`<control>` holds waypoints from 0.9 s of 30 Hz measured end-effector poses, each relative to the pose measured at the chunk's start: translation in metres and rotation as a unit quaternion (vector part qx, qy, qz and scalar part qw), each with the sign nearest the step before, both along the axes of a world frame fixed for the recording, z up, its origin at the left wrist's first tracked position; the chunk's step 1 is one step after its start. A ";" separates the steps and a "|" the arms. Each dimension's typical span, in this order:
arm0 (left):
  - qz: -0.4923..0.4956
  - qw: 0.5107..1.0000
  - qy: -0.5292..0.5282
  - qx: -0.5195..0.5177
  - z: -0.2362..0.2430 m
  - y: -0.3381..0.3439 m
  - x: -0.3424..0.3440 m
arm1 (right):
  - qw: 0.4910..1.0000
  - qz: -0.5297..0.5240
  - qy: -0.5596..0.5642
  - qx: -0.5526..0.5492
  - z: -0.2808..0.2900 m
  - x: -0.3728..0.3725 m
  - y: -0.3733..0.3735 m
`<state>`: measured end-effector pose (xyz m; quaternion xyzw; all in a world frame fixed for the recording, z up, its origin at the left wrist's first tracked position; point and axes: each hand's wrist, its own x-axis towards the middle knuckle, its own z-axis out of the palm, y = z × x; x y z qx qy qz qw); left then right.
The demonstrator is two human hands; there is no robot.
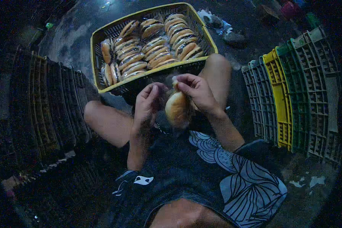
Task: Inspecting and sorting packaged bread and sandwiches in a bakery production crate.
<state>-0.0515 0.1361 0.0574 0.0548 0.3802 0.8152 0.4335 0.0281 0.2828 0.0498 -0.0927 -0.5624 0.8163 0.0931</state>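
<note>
Between my hands hangs a golden-brown bread bun [177,107], which seems to be in a clear plastic bag that is hard to make out in the dim light. My right hand [198,91] pinches a pale, gathered bit just above the bun with thumb and forefinger. To the bun's left, my left hand [148,102] is closed with thumb and fingertips together; whatever it holds is blurred. Beyond both hands stands a yellow-rimmed crate [154,75] with rows of filled, plastic-wrapped buns [154,49] in it.
My bent legs [112,121] lie either side of the crate's near end. Stacked crates in grey, yellow [279,98] and green rise on the right. Darker stacked crates [59,102] stand on the left. Crumpled plastic [220,26] lies on the floor past the crate's right corner.
</note>
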 end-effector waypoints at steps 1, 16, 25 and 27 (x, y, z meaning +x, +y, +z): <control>-0.017 0.998 0.054 -0.029 -0.011 -0.003 -0.005 | 0.999 0.000 -0.023 0.027 0.000 -0.002 -0.001; 0.043 0.939 0.302 -0.156 -0.019 0.018 0.001 | 0.926 -0.075 0.038 0.369 0.010 -0.023 0.002; 0.035 0.809 0.504 -0.299 -0.013 0.025 0.003 | 0.848 -0.024 0.032 0.529 -0.007 -0.012 0.013; -0.017 0.776 0.530 -0.343 -0.021 0.022 0.003 | 0.824 -0.032 -0.012 0.566 -0.015 -0.005 0.009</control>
